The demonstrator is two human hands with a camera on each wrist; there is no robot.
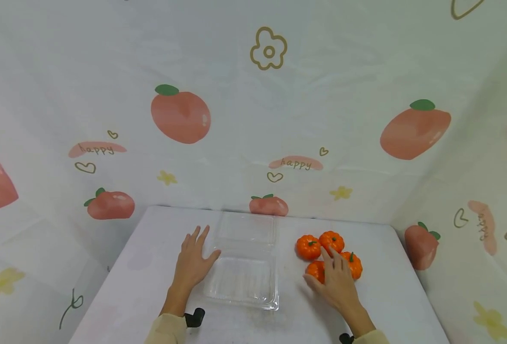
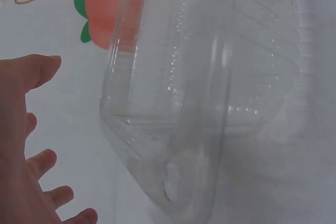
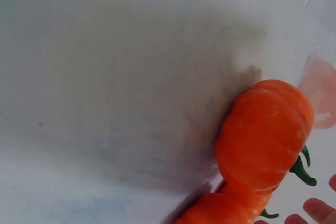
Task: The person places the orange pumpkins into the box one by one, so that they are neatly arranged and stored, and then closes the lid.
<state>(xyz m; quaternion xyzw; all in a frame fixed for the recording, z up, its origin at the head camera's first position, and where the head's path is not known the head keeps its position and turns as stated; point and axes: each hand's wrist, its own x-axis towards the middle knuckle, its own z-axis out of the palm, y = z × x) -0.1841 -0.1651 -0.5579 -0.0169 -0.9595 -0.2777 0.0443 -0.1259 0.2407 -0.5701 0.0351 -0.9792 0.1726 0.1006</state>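
A clear plastic clamshell box (image 1: pixel 275 282) lies on the table with its lid (image 1: pixel 249 228) folded back towards the wall. My left hand (image 1: pixel 193 265) is at the box's left side, fingers spread and thumb over its edge in the head view. In the left wrist view, the fingers of this hand (image 2: pixel 18 145) show apart from the clear box wall (image 2: pixel 226 72). Several small orange pumpkins (image 1: pixel 308 247) with green stems sit close together right of the box. Over the nearest pumpkin (image 1: pixel 315 271) hovers my right hand (image 1: pixel 338 284), fingers loosely extended. The right wrist view shows its fingertips (image 3: pixel 317 209) beside a pumpkin (image 3: pixel 265 135).
The white table (image 1: pixel 141 277) backs onto a hanging cloth (image 1: pixel 236 119) printed with fruit, hearts and flowers. A similar cloth closes in both sides. Other pumpkins (image 1: pixel 332 241) stand just beyond the right fingers.
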